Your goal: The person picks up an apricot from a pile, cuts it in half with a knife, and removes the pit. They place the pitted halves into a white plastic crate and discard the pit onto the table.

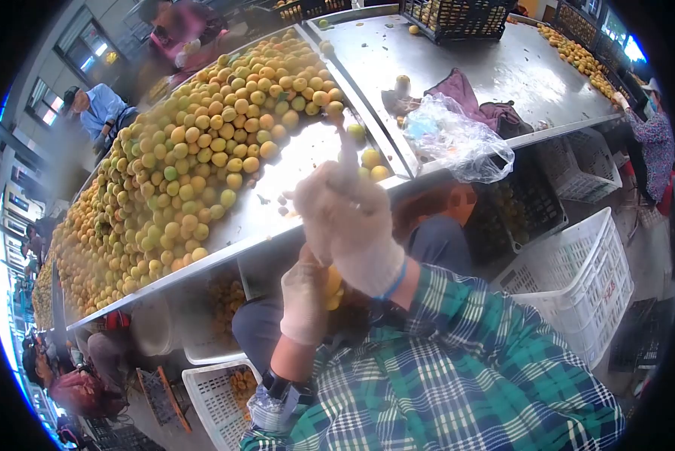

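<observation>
My right hand (345,222), in a pale glove, is raised over the table's front edge. One finger points up toward the apricots, the others are curled in, and motion blurs them. Just below it, my left hand (305,293) in a matching glove has its fingers drawn together against the right hand's underside. What the curled fingers hold, if anything, I cannot tell. Yellow fruit (333,292) shows beside the left hand, partly hidden. A large heap of yellow, orange and greenish apricots (202,150) covers the metal table (236,229) ahead and to the left.
Clear plastic bags (458,143) and a dark purple cloth (469,94) lie on the right table section. Black crates (458,19) stand at its back. White crates (578,282) sit on the floor. Other people work around the tables, one person (100,113) in blue at the left.
</observation>
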A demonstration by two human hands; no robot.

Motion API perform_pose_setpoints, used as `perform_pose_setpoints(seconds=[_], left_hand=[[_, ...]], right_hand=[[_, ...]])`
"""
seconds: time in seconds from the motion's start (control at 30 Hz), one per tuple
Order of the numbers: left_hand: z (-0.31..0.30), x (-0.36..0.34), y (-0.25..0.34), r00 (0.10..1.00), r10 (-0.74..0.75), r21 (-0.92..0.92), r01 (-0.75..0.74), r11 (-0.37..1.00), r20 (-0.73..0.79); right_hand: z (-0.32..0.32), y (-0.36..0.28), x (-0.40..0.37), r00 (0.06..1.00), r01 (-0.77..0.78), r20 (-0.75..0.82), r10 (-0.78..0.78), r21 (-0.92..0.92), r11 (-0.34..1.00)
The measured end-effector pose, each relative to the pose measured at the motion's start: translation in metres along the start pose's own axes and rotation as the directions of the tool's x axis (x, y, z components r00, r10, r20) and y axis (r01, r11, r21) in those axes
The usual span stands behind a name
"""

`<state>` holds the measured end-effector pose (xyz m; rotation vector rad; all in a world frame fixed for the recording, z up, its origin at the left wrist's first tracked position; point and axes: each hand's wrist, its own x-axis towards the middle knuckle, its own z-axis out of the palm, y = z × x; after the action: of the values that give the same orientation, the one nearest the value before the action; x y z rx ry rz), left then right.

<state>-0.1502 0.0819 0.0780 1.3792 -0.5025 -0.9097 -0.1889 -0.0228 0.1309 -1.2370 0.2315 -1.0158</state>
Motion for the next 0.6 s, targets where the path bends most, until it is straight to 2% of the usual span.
perform_pose_setpoints(seconds=[0.03, 0.1, 0.13, 0.17, 0.23, 0.27, 0.33, 0.4, 0.43, 0.5, 0.57, 0.6], left_hand=[[-0.003, 0.002, -0.004, 1.000, -0.001, 0.000, 0.001, 1.000, -0.001], [-0.013, 0.008, -0.014, 0.998, 0.037, 0.169, -0.029, 0.985, -0.042], [-0.013, 0.009, -0.017, 0.998, 0.037, 0.169, -0.029, 0.985, -0.045], [-0.013, 0.010, -0.019, 0.997, 0.036, 0.109, -0.029, 0.994, -0.063], [-0.010, 0.007, -0.017, 0.996, 0.035, 0.047, -0.031, 0.998, -0.085], [-0.006, 0.004, -0.011, 0.998, 0.043, 0.029, -0.042, 0.999, -0.039], [-0.001, -0.001, -0.001, 0.999, 0.050, 0.009, -0.050, 0.999, 0.004], [0.003, -0.004, 0.005, 0.999, -0.049, -0.072, 0.051, 0.996, 0.021], [0.000, -0.004, 0.005, 0.999, -0.049, -0.073, 0.050, 0.996, 0.018], [-0.007, -0.004, 0.006, 0.984, -0.028, -0.106, 0.048, 0.993, 0.177], [-0.005, -0.006, 0.010, 0.981, -0.072, -0.154, 0.101, 0.983, 0.180], [-0.004, -0.006, 0.011, 0.975, -0.116, -0.203, 0.154, 0.967, 0.190]], right_hand=[[-0.001, 0.000, -0.004, 1.000, -0.001, 0.000, 0.001, 0.001, 1.000], [-0.003, -0.005, -0.013, 0.983, 0.184, -0.020, -0.184, 0.015, 0.983], [-0.006, 0.023, 0.004, 0.901, 0.429, -0.013, -0.433, 0.163, 0.888], [-0.010, 0.001, -0.009, 0.995, -0.008, -0.093, 0.020, 0.125, 0.992], [-0.012, -0.011, -0.005, 0.977, -0.091, -0.146, 0.154, 0.366, 0.926], [-0.011, -0.016, -0.003, 0.978, -0.091, -0.140, 0.151, 0.365, 0.926], [-0.011, -0.022, -0.002, 0.898, -0.252, -0.133, 0.419, 0.624, 0.740], [-0.016, -0.016, -0.001, 0.904, -0.250, -0.110, 0.412, 0.647, 0.721], [-0.019, -0.014, 0.000, 0.911, -0.244, -0.090, 0.403, 0.669, 0.702], [-0.025, -0.015, 0.000, 0.922, -0.251, -0.044, 0.384, 0.688, 0.681], [-0.031, -0.014, 0.000, 0.912, -0.343, 0.057, 0.407, 0.652, 0.677], [-0.029, -0.014, 0.001, 0.900, -0.333, 0.014, 0.435, 0.664, 0.669]])
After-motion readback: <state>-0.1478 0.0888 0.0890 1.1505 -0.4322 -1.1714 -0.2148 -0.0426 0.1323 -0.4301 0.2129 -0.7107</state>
